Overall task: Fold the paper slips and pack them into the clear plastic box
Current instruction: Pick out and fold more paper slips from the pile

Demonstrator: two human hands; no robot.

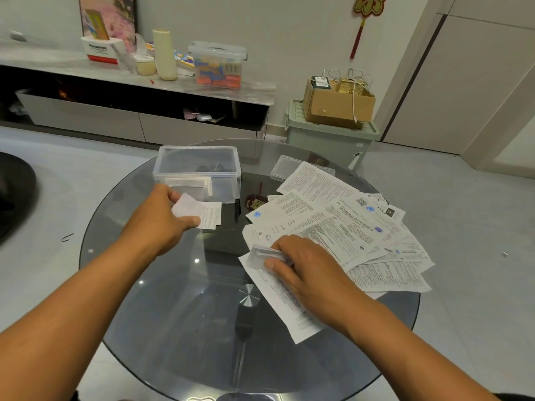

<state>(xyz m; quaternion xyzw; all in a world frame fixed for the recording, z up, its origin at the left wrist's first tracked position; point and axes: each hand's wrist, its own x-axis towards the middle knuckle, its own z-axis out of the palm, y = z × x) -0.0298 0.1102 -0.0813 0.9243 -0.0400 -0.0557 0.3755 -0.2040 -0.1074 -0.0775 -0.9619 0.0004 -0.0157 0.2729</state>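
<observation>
The left hand [162,218] has its grip closed in a pinch on a folded slip [199,212], held above the table [162,299] just in front of the clear plastic box [198,173], probably so it can go in beside the folded slips [188,183] already lying against the box's near wall. The right hand [304,264] rests with curled fingers on a long unfolded slip [278,296] at the near edge of the loose pile of slips [347,224], seemingly pinning or gathering it for folding. The box's lid [285,166] lies behind the pile, leaving the box open.
</observation>
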